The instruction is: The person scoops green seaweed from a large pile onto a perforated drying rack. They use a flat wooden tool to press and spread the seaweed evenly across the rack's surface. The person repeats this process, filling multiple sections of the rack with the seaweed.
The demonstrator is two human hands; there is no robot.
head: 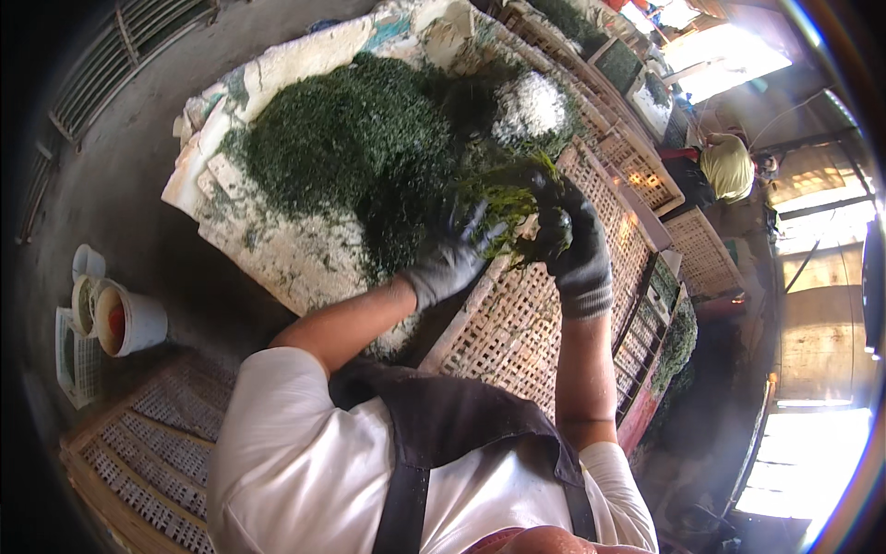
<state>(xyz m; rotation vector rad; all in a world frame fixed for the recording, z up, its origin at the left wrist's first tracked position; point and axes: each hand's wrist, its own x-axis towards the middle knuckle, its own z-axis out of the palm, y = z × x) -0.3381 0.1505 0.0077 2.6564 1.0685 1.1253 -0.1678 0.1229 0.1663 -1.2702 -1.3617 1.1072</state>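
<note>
My left hand [453,253], in a grey and black work glove, is at a clump of wet yellow-green seaweed-like strands [509,208], its fingers spread against the near left side. On the right of the same clump, my right hand [564,221] is curled round it in a dark glove with a grey cuff. Both hands are above the corner where a woven lattice tray [512,325] meets a worn whitish table [297,260]. A large heap of dark green chopped plant matter [346,131] covers much of the table, with a white granular pile [531,107] beyond.
White buckets [138,322] and a plastic crate [83,367] stand on the floor at the left. More lattice trays [145,450] lie at the lower left, others [702,253] to the right. Another person [727,166] bends over at the upper right. A metal rack [128,41] is at the upper left.
</note>
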